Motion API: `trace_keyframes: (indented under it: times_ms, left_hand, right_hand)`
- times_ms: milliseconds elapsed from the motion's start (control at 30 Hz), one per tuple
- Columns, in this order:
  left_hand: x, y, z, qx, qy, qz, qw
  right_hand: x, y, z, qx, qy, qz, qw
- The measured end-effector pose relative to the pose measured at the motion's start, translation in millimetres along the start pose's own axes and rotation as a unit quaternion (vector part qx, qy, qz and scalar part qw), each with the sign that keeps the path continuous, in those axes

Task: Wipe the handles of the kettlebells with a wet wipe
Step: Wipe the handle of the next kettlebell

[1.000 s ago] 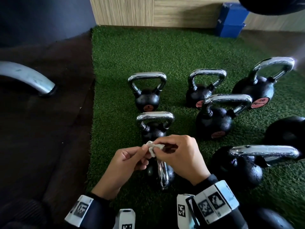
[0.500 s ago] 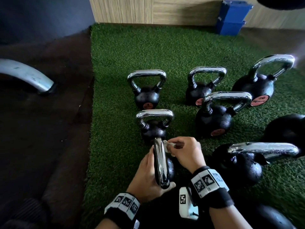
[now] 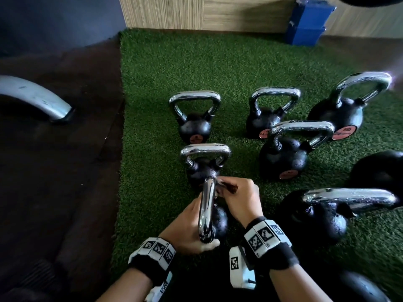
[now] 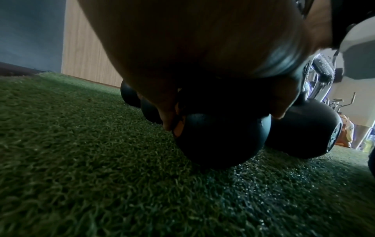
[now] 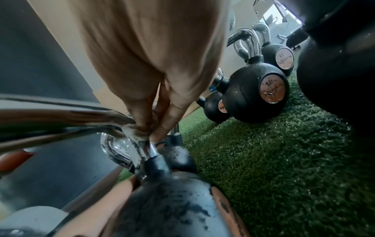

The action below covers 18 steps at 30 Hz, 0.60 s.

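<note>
The nearest small black kettlebell (image 3: pixel 220 221) stands on the green turf, its chrome handle (image 3: pixel 206 212) running away from me. My left hand (image 3: pixel 187 232) grips it from the left, fingers curled round the dark ball (image 4: pixel 221 139). My right hand (image 3: pixel 237 197) pinches a crumpled white wet wipe (image 5: pixel 134 131) against the far end of the handle (image 5: pixel 61 117), where it bends down to the ball. In the head view the wipe (image 3: pixel 219 181) shows only as a sliver at the fingertips.
Several more chrome-handled kettlebells stand close on the turf (image 3: pixel 157 83): one just beyond (image 3: pixel 205 168), one farther (image 3: pixel 195 127), a big one right (image 3: pixel 316 219). Blue boxes (image 3: pixel 307 25) sit by the wooden wall. A grey curved metal bar (image 3: pixel 32 97) lies on the dark floor left.
A second ago both hands held the wipe above the kettlebell. My left hand has since dropped to grip the kettlebell, and my right hand has brought the wipe onto the handle's far end.
</note>
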<state>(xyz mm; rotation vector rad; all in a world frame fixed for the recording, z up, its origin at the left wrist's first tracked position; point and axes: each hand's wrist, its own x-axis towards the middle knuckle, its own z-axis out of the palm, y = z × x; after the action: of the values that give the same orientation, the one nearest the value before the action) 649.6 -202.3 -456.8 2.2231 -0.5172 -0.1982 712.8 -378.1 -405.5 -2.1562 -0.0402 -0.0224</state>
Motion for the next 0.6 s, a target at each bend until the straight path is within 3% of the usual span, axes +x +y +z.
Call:
trace_keyframes:
  times_ms: [67, 233, 467, 600]
  left_hand:
    - [-1, 0, -1, -0.009, -0.001, -0.008, 1.0]
    - [2, 3, -4, -0.002, 0.001, -0.007, 1.0]
    - [4, -14, 0, -0.038, -0.004, 0.0, 0.999]
    - [6, -24, 2, -0.049, -0.014, -0.018, 0.999]
  right_hand:
    - [-2, -3, 2, 0.011, 0.01, -0.015, 1.0]
    - [6, -3, 0, -0.015, -0.051, -0.003, 0.999]
    - [-11, -14, -4, -0.031, 0.025, -0.167, 0.985]
    - [-18, -21, -9, -0.026, 0.011, -0.246, 0.969]
